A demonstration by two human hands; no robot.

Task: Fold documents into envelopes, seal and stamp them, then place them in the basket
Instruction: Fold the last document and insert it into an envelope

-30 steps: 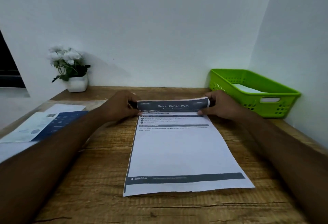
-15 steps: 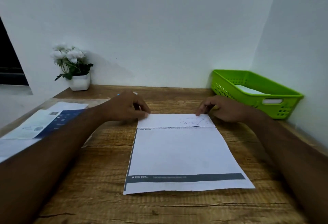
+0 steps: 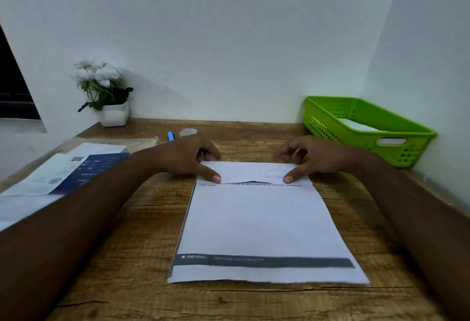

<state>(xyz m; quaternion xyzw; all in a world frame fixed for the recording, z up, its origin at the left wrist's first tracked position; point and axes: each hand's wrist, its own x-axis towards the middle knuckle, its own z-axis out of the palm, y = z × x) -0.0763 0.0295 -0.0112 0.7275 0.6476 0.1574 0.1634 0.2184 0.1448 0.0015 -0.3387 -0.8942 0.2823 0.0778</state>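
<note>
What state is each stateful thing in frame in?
document: flat on table, top edge folded over, flap's middle slightly raised.
left hand: thumb presses flap's left end.
right hand: thumb presses flap's right end.
green basket: upright, something white inside.
papers at left: lying flat, overlapping.
flower pot: upright.

left hand, right hand press folded document

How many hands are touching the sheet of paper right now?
2. On the sheet, the left hand presses its thumb on the folded flap's left end; the right hand presses the right end.
</note>
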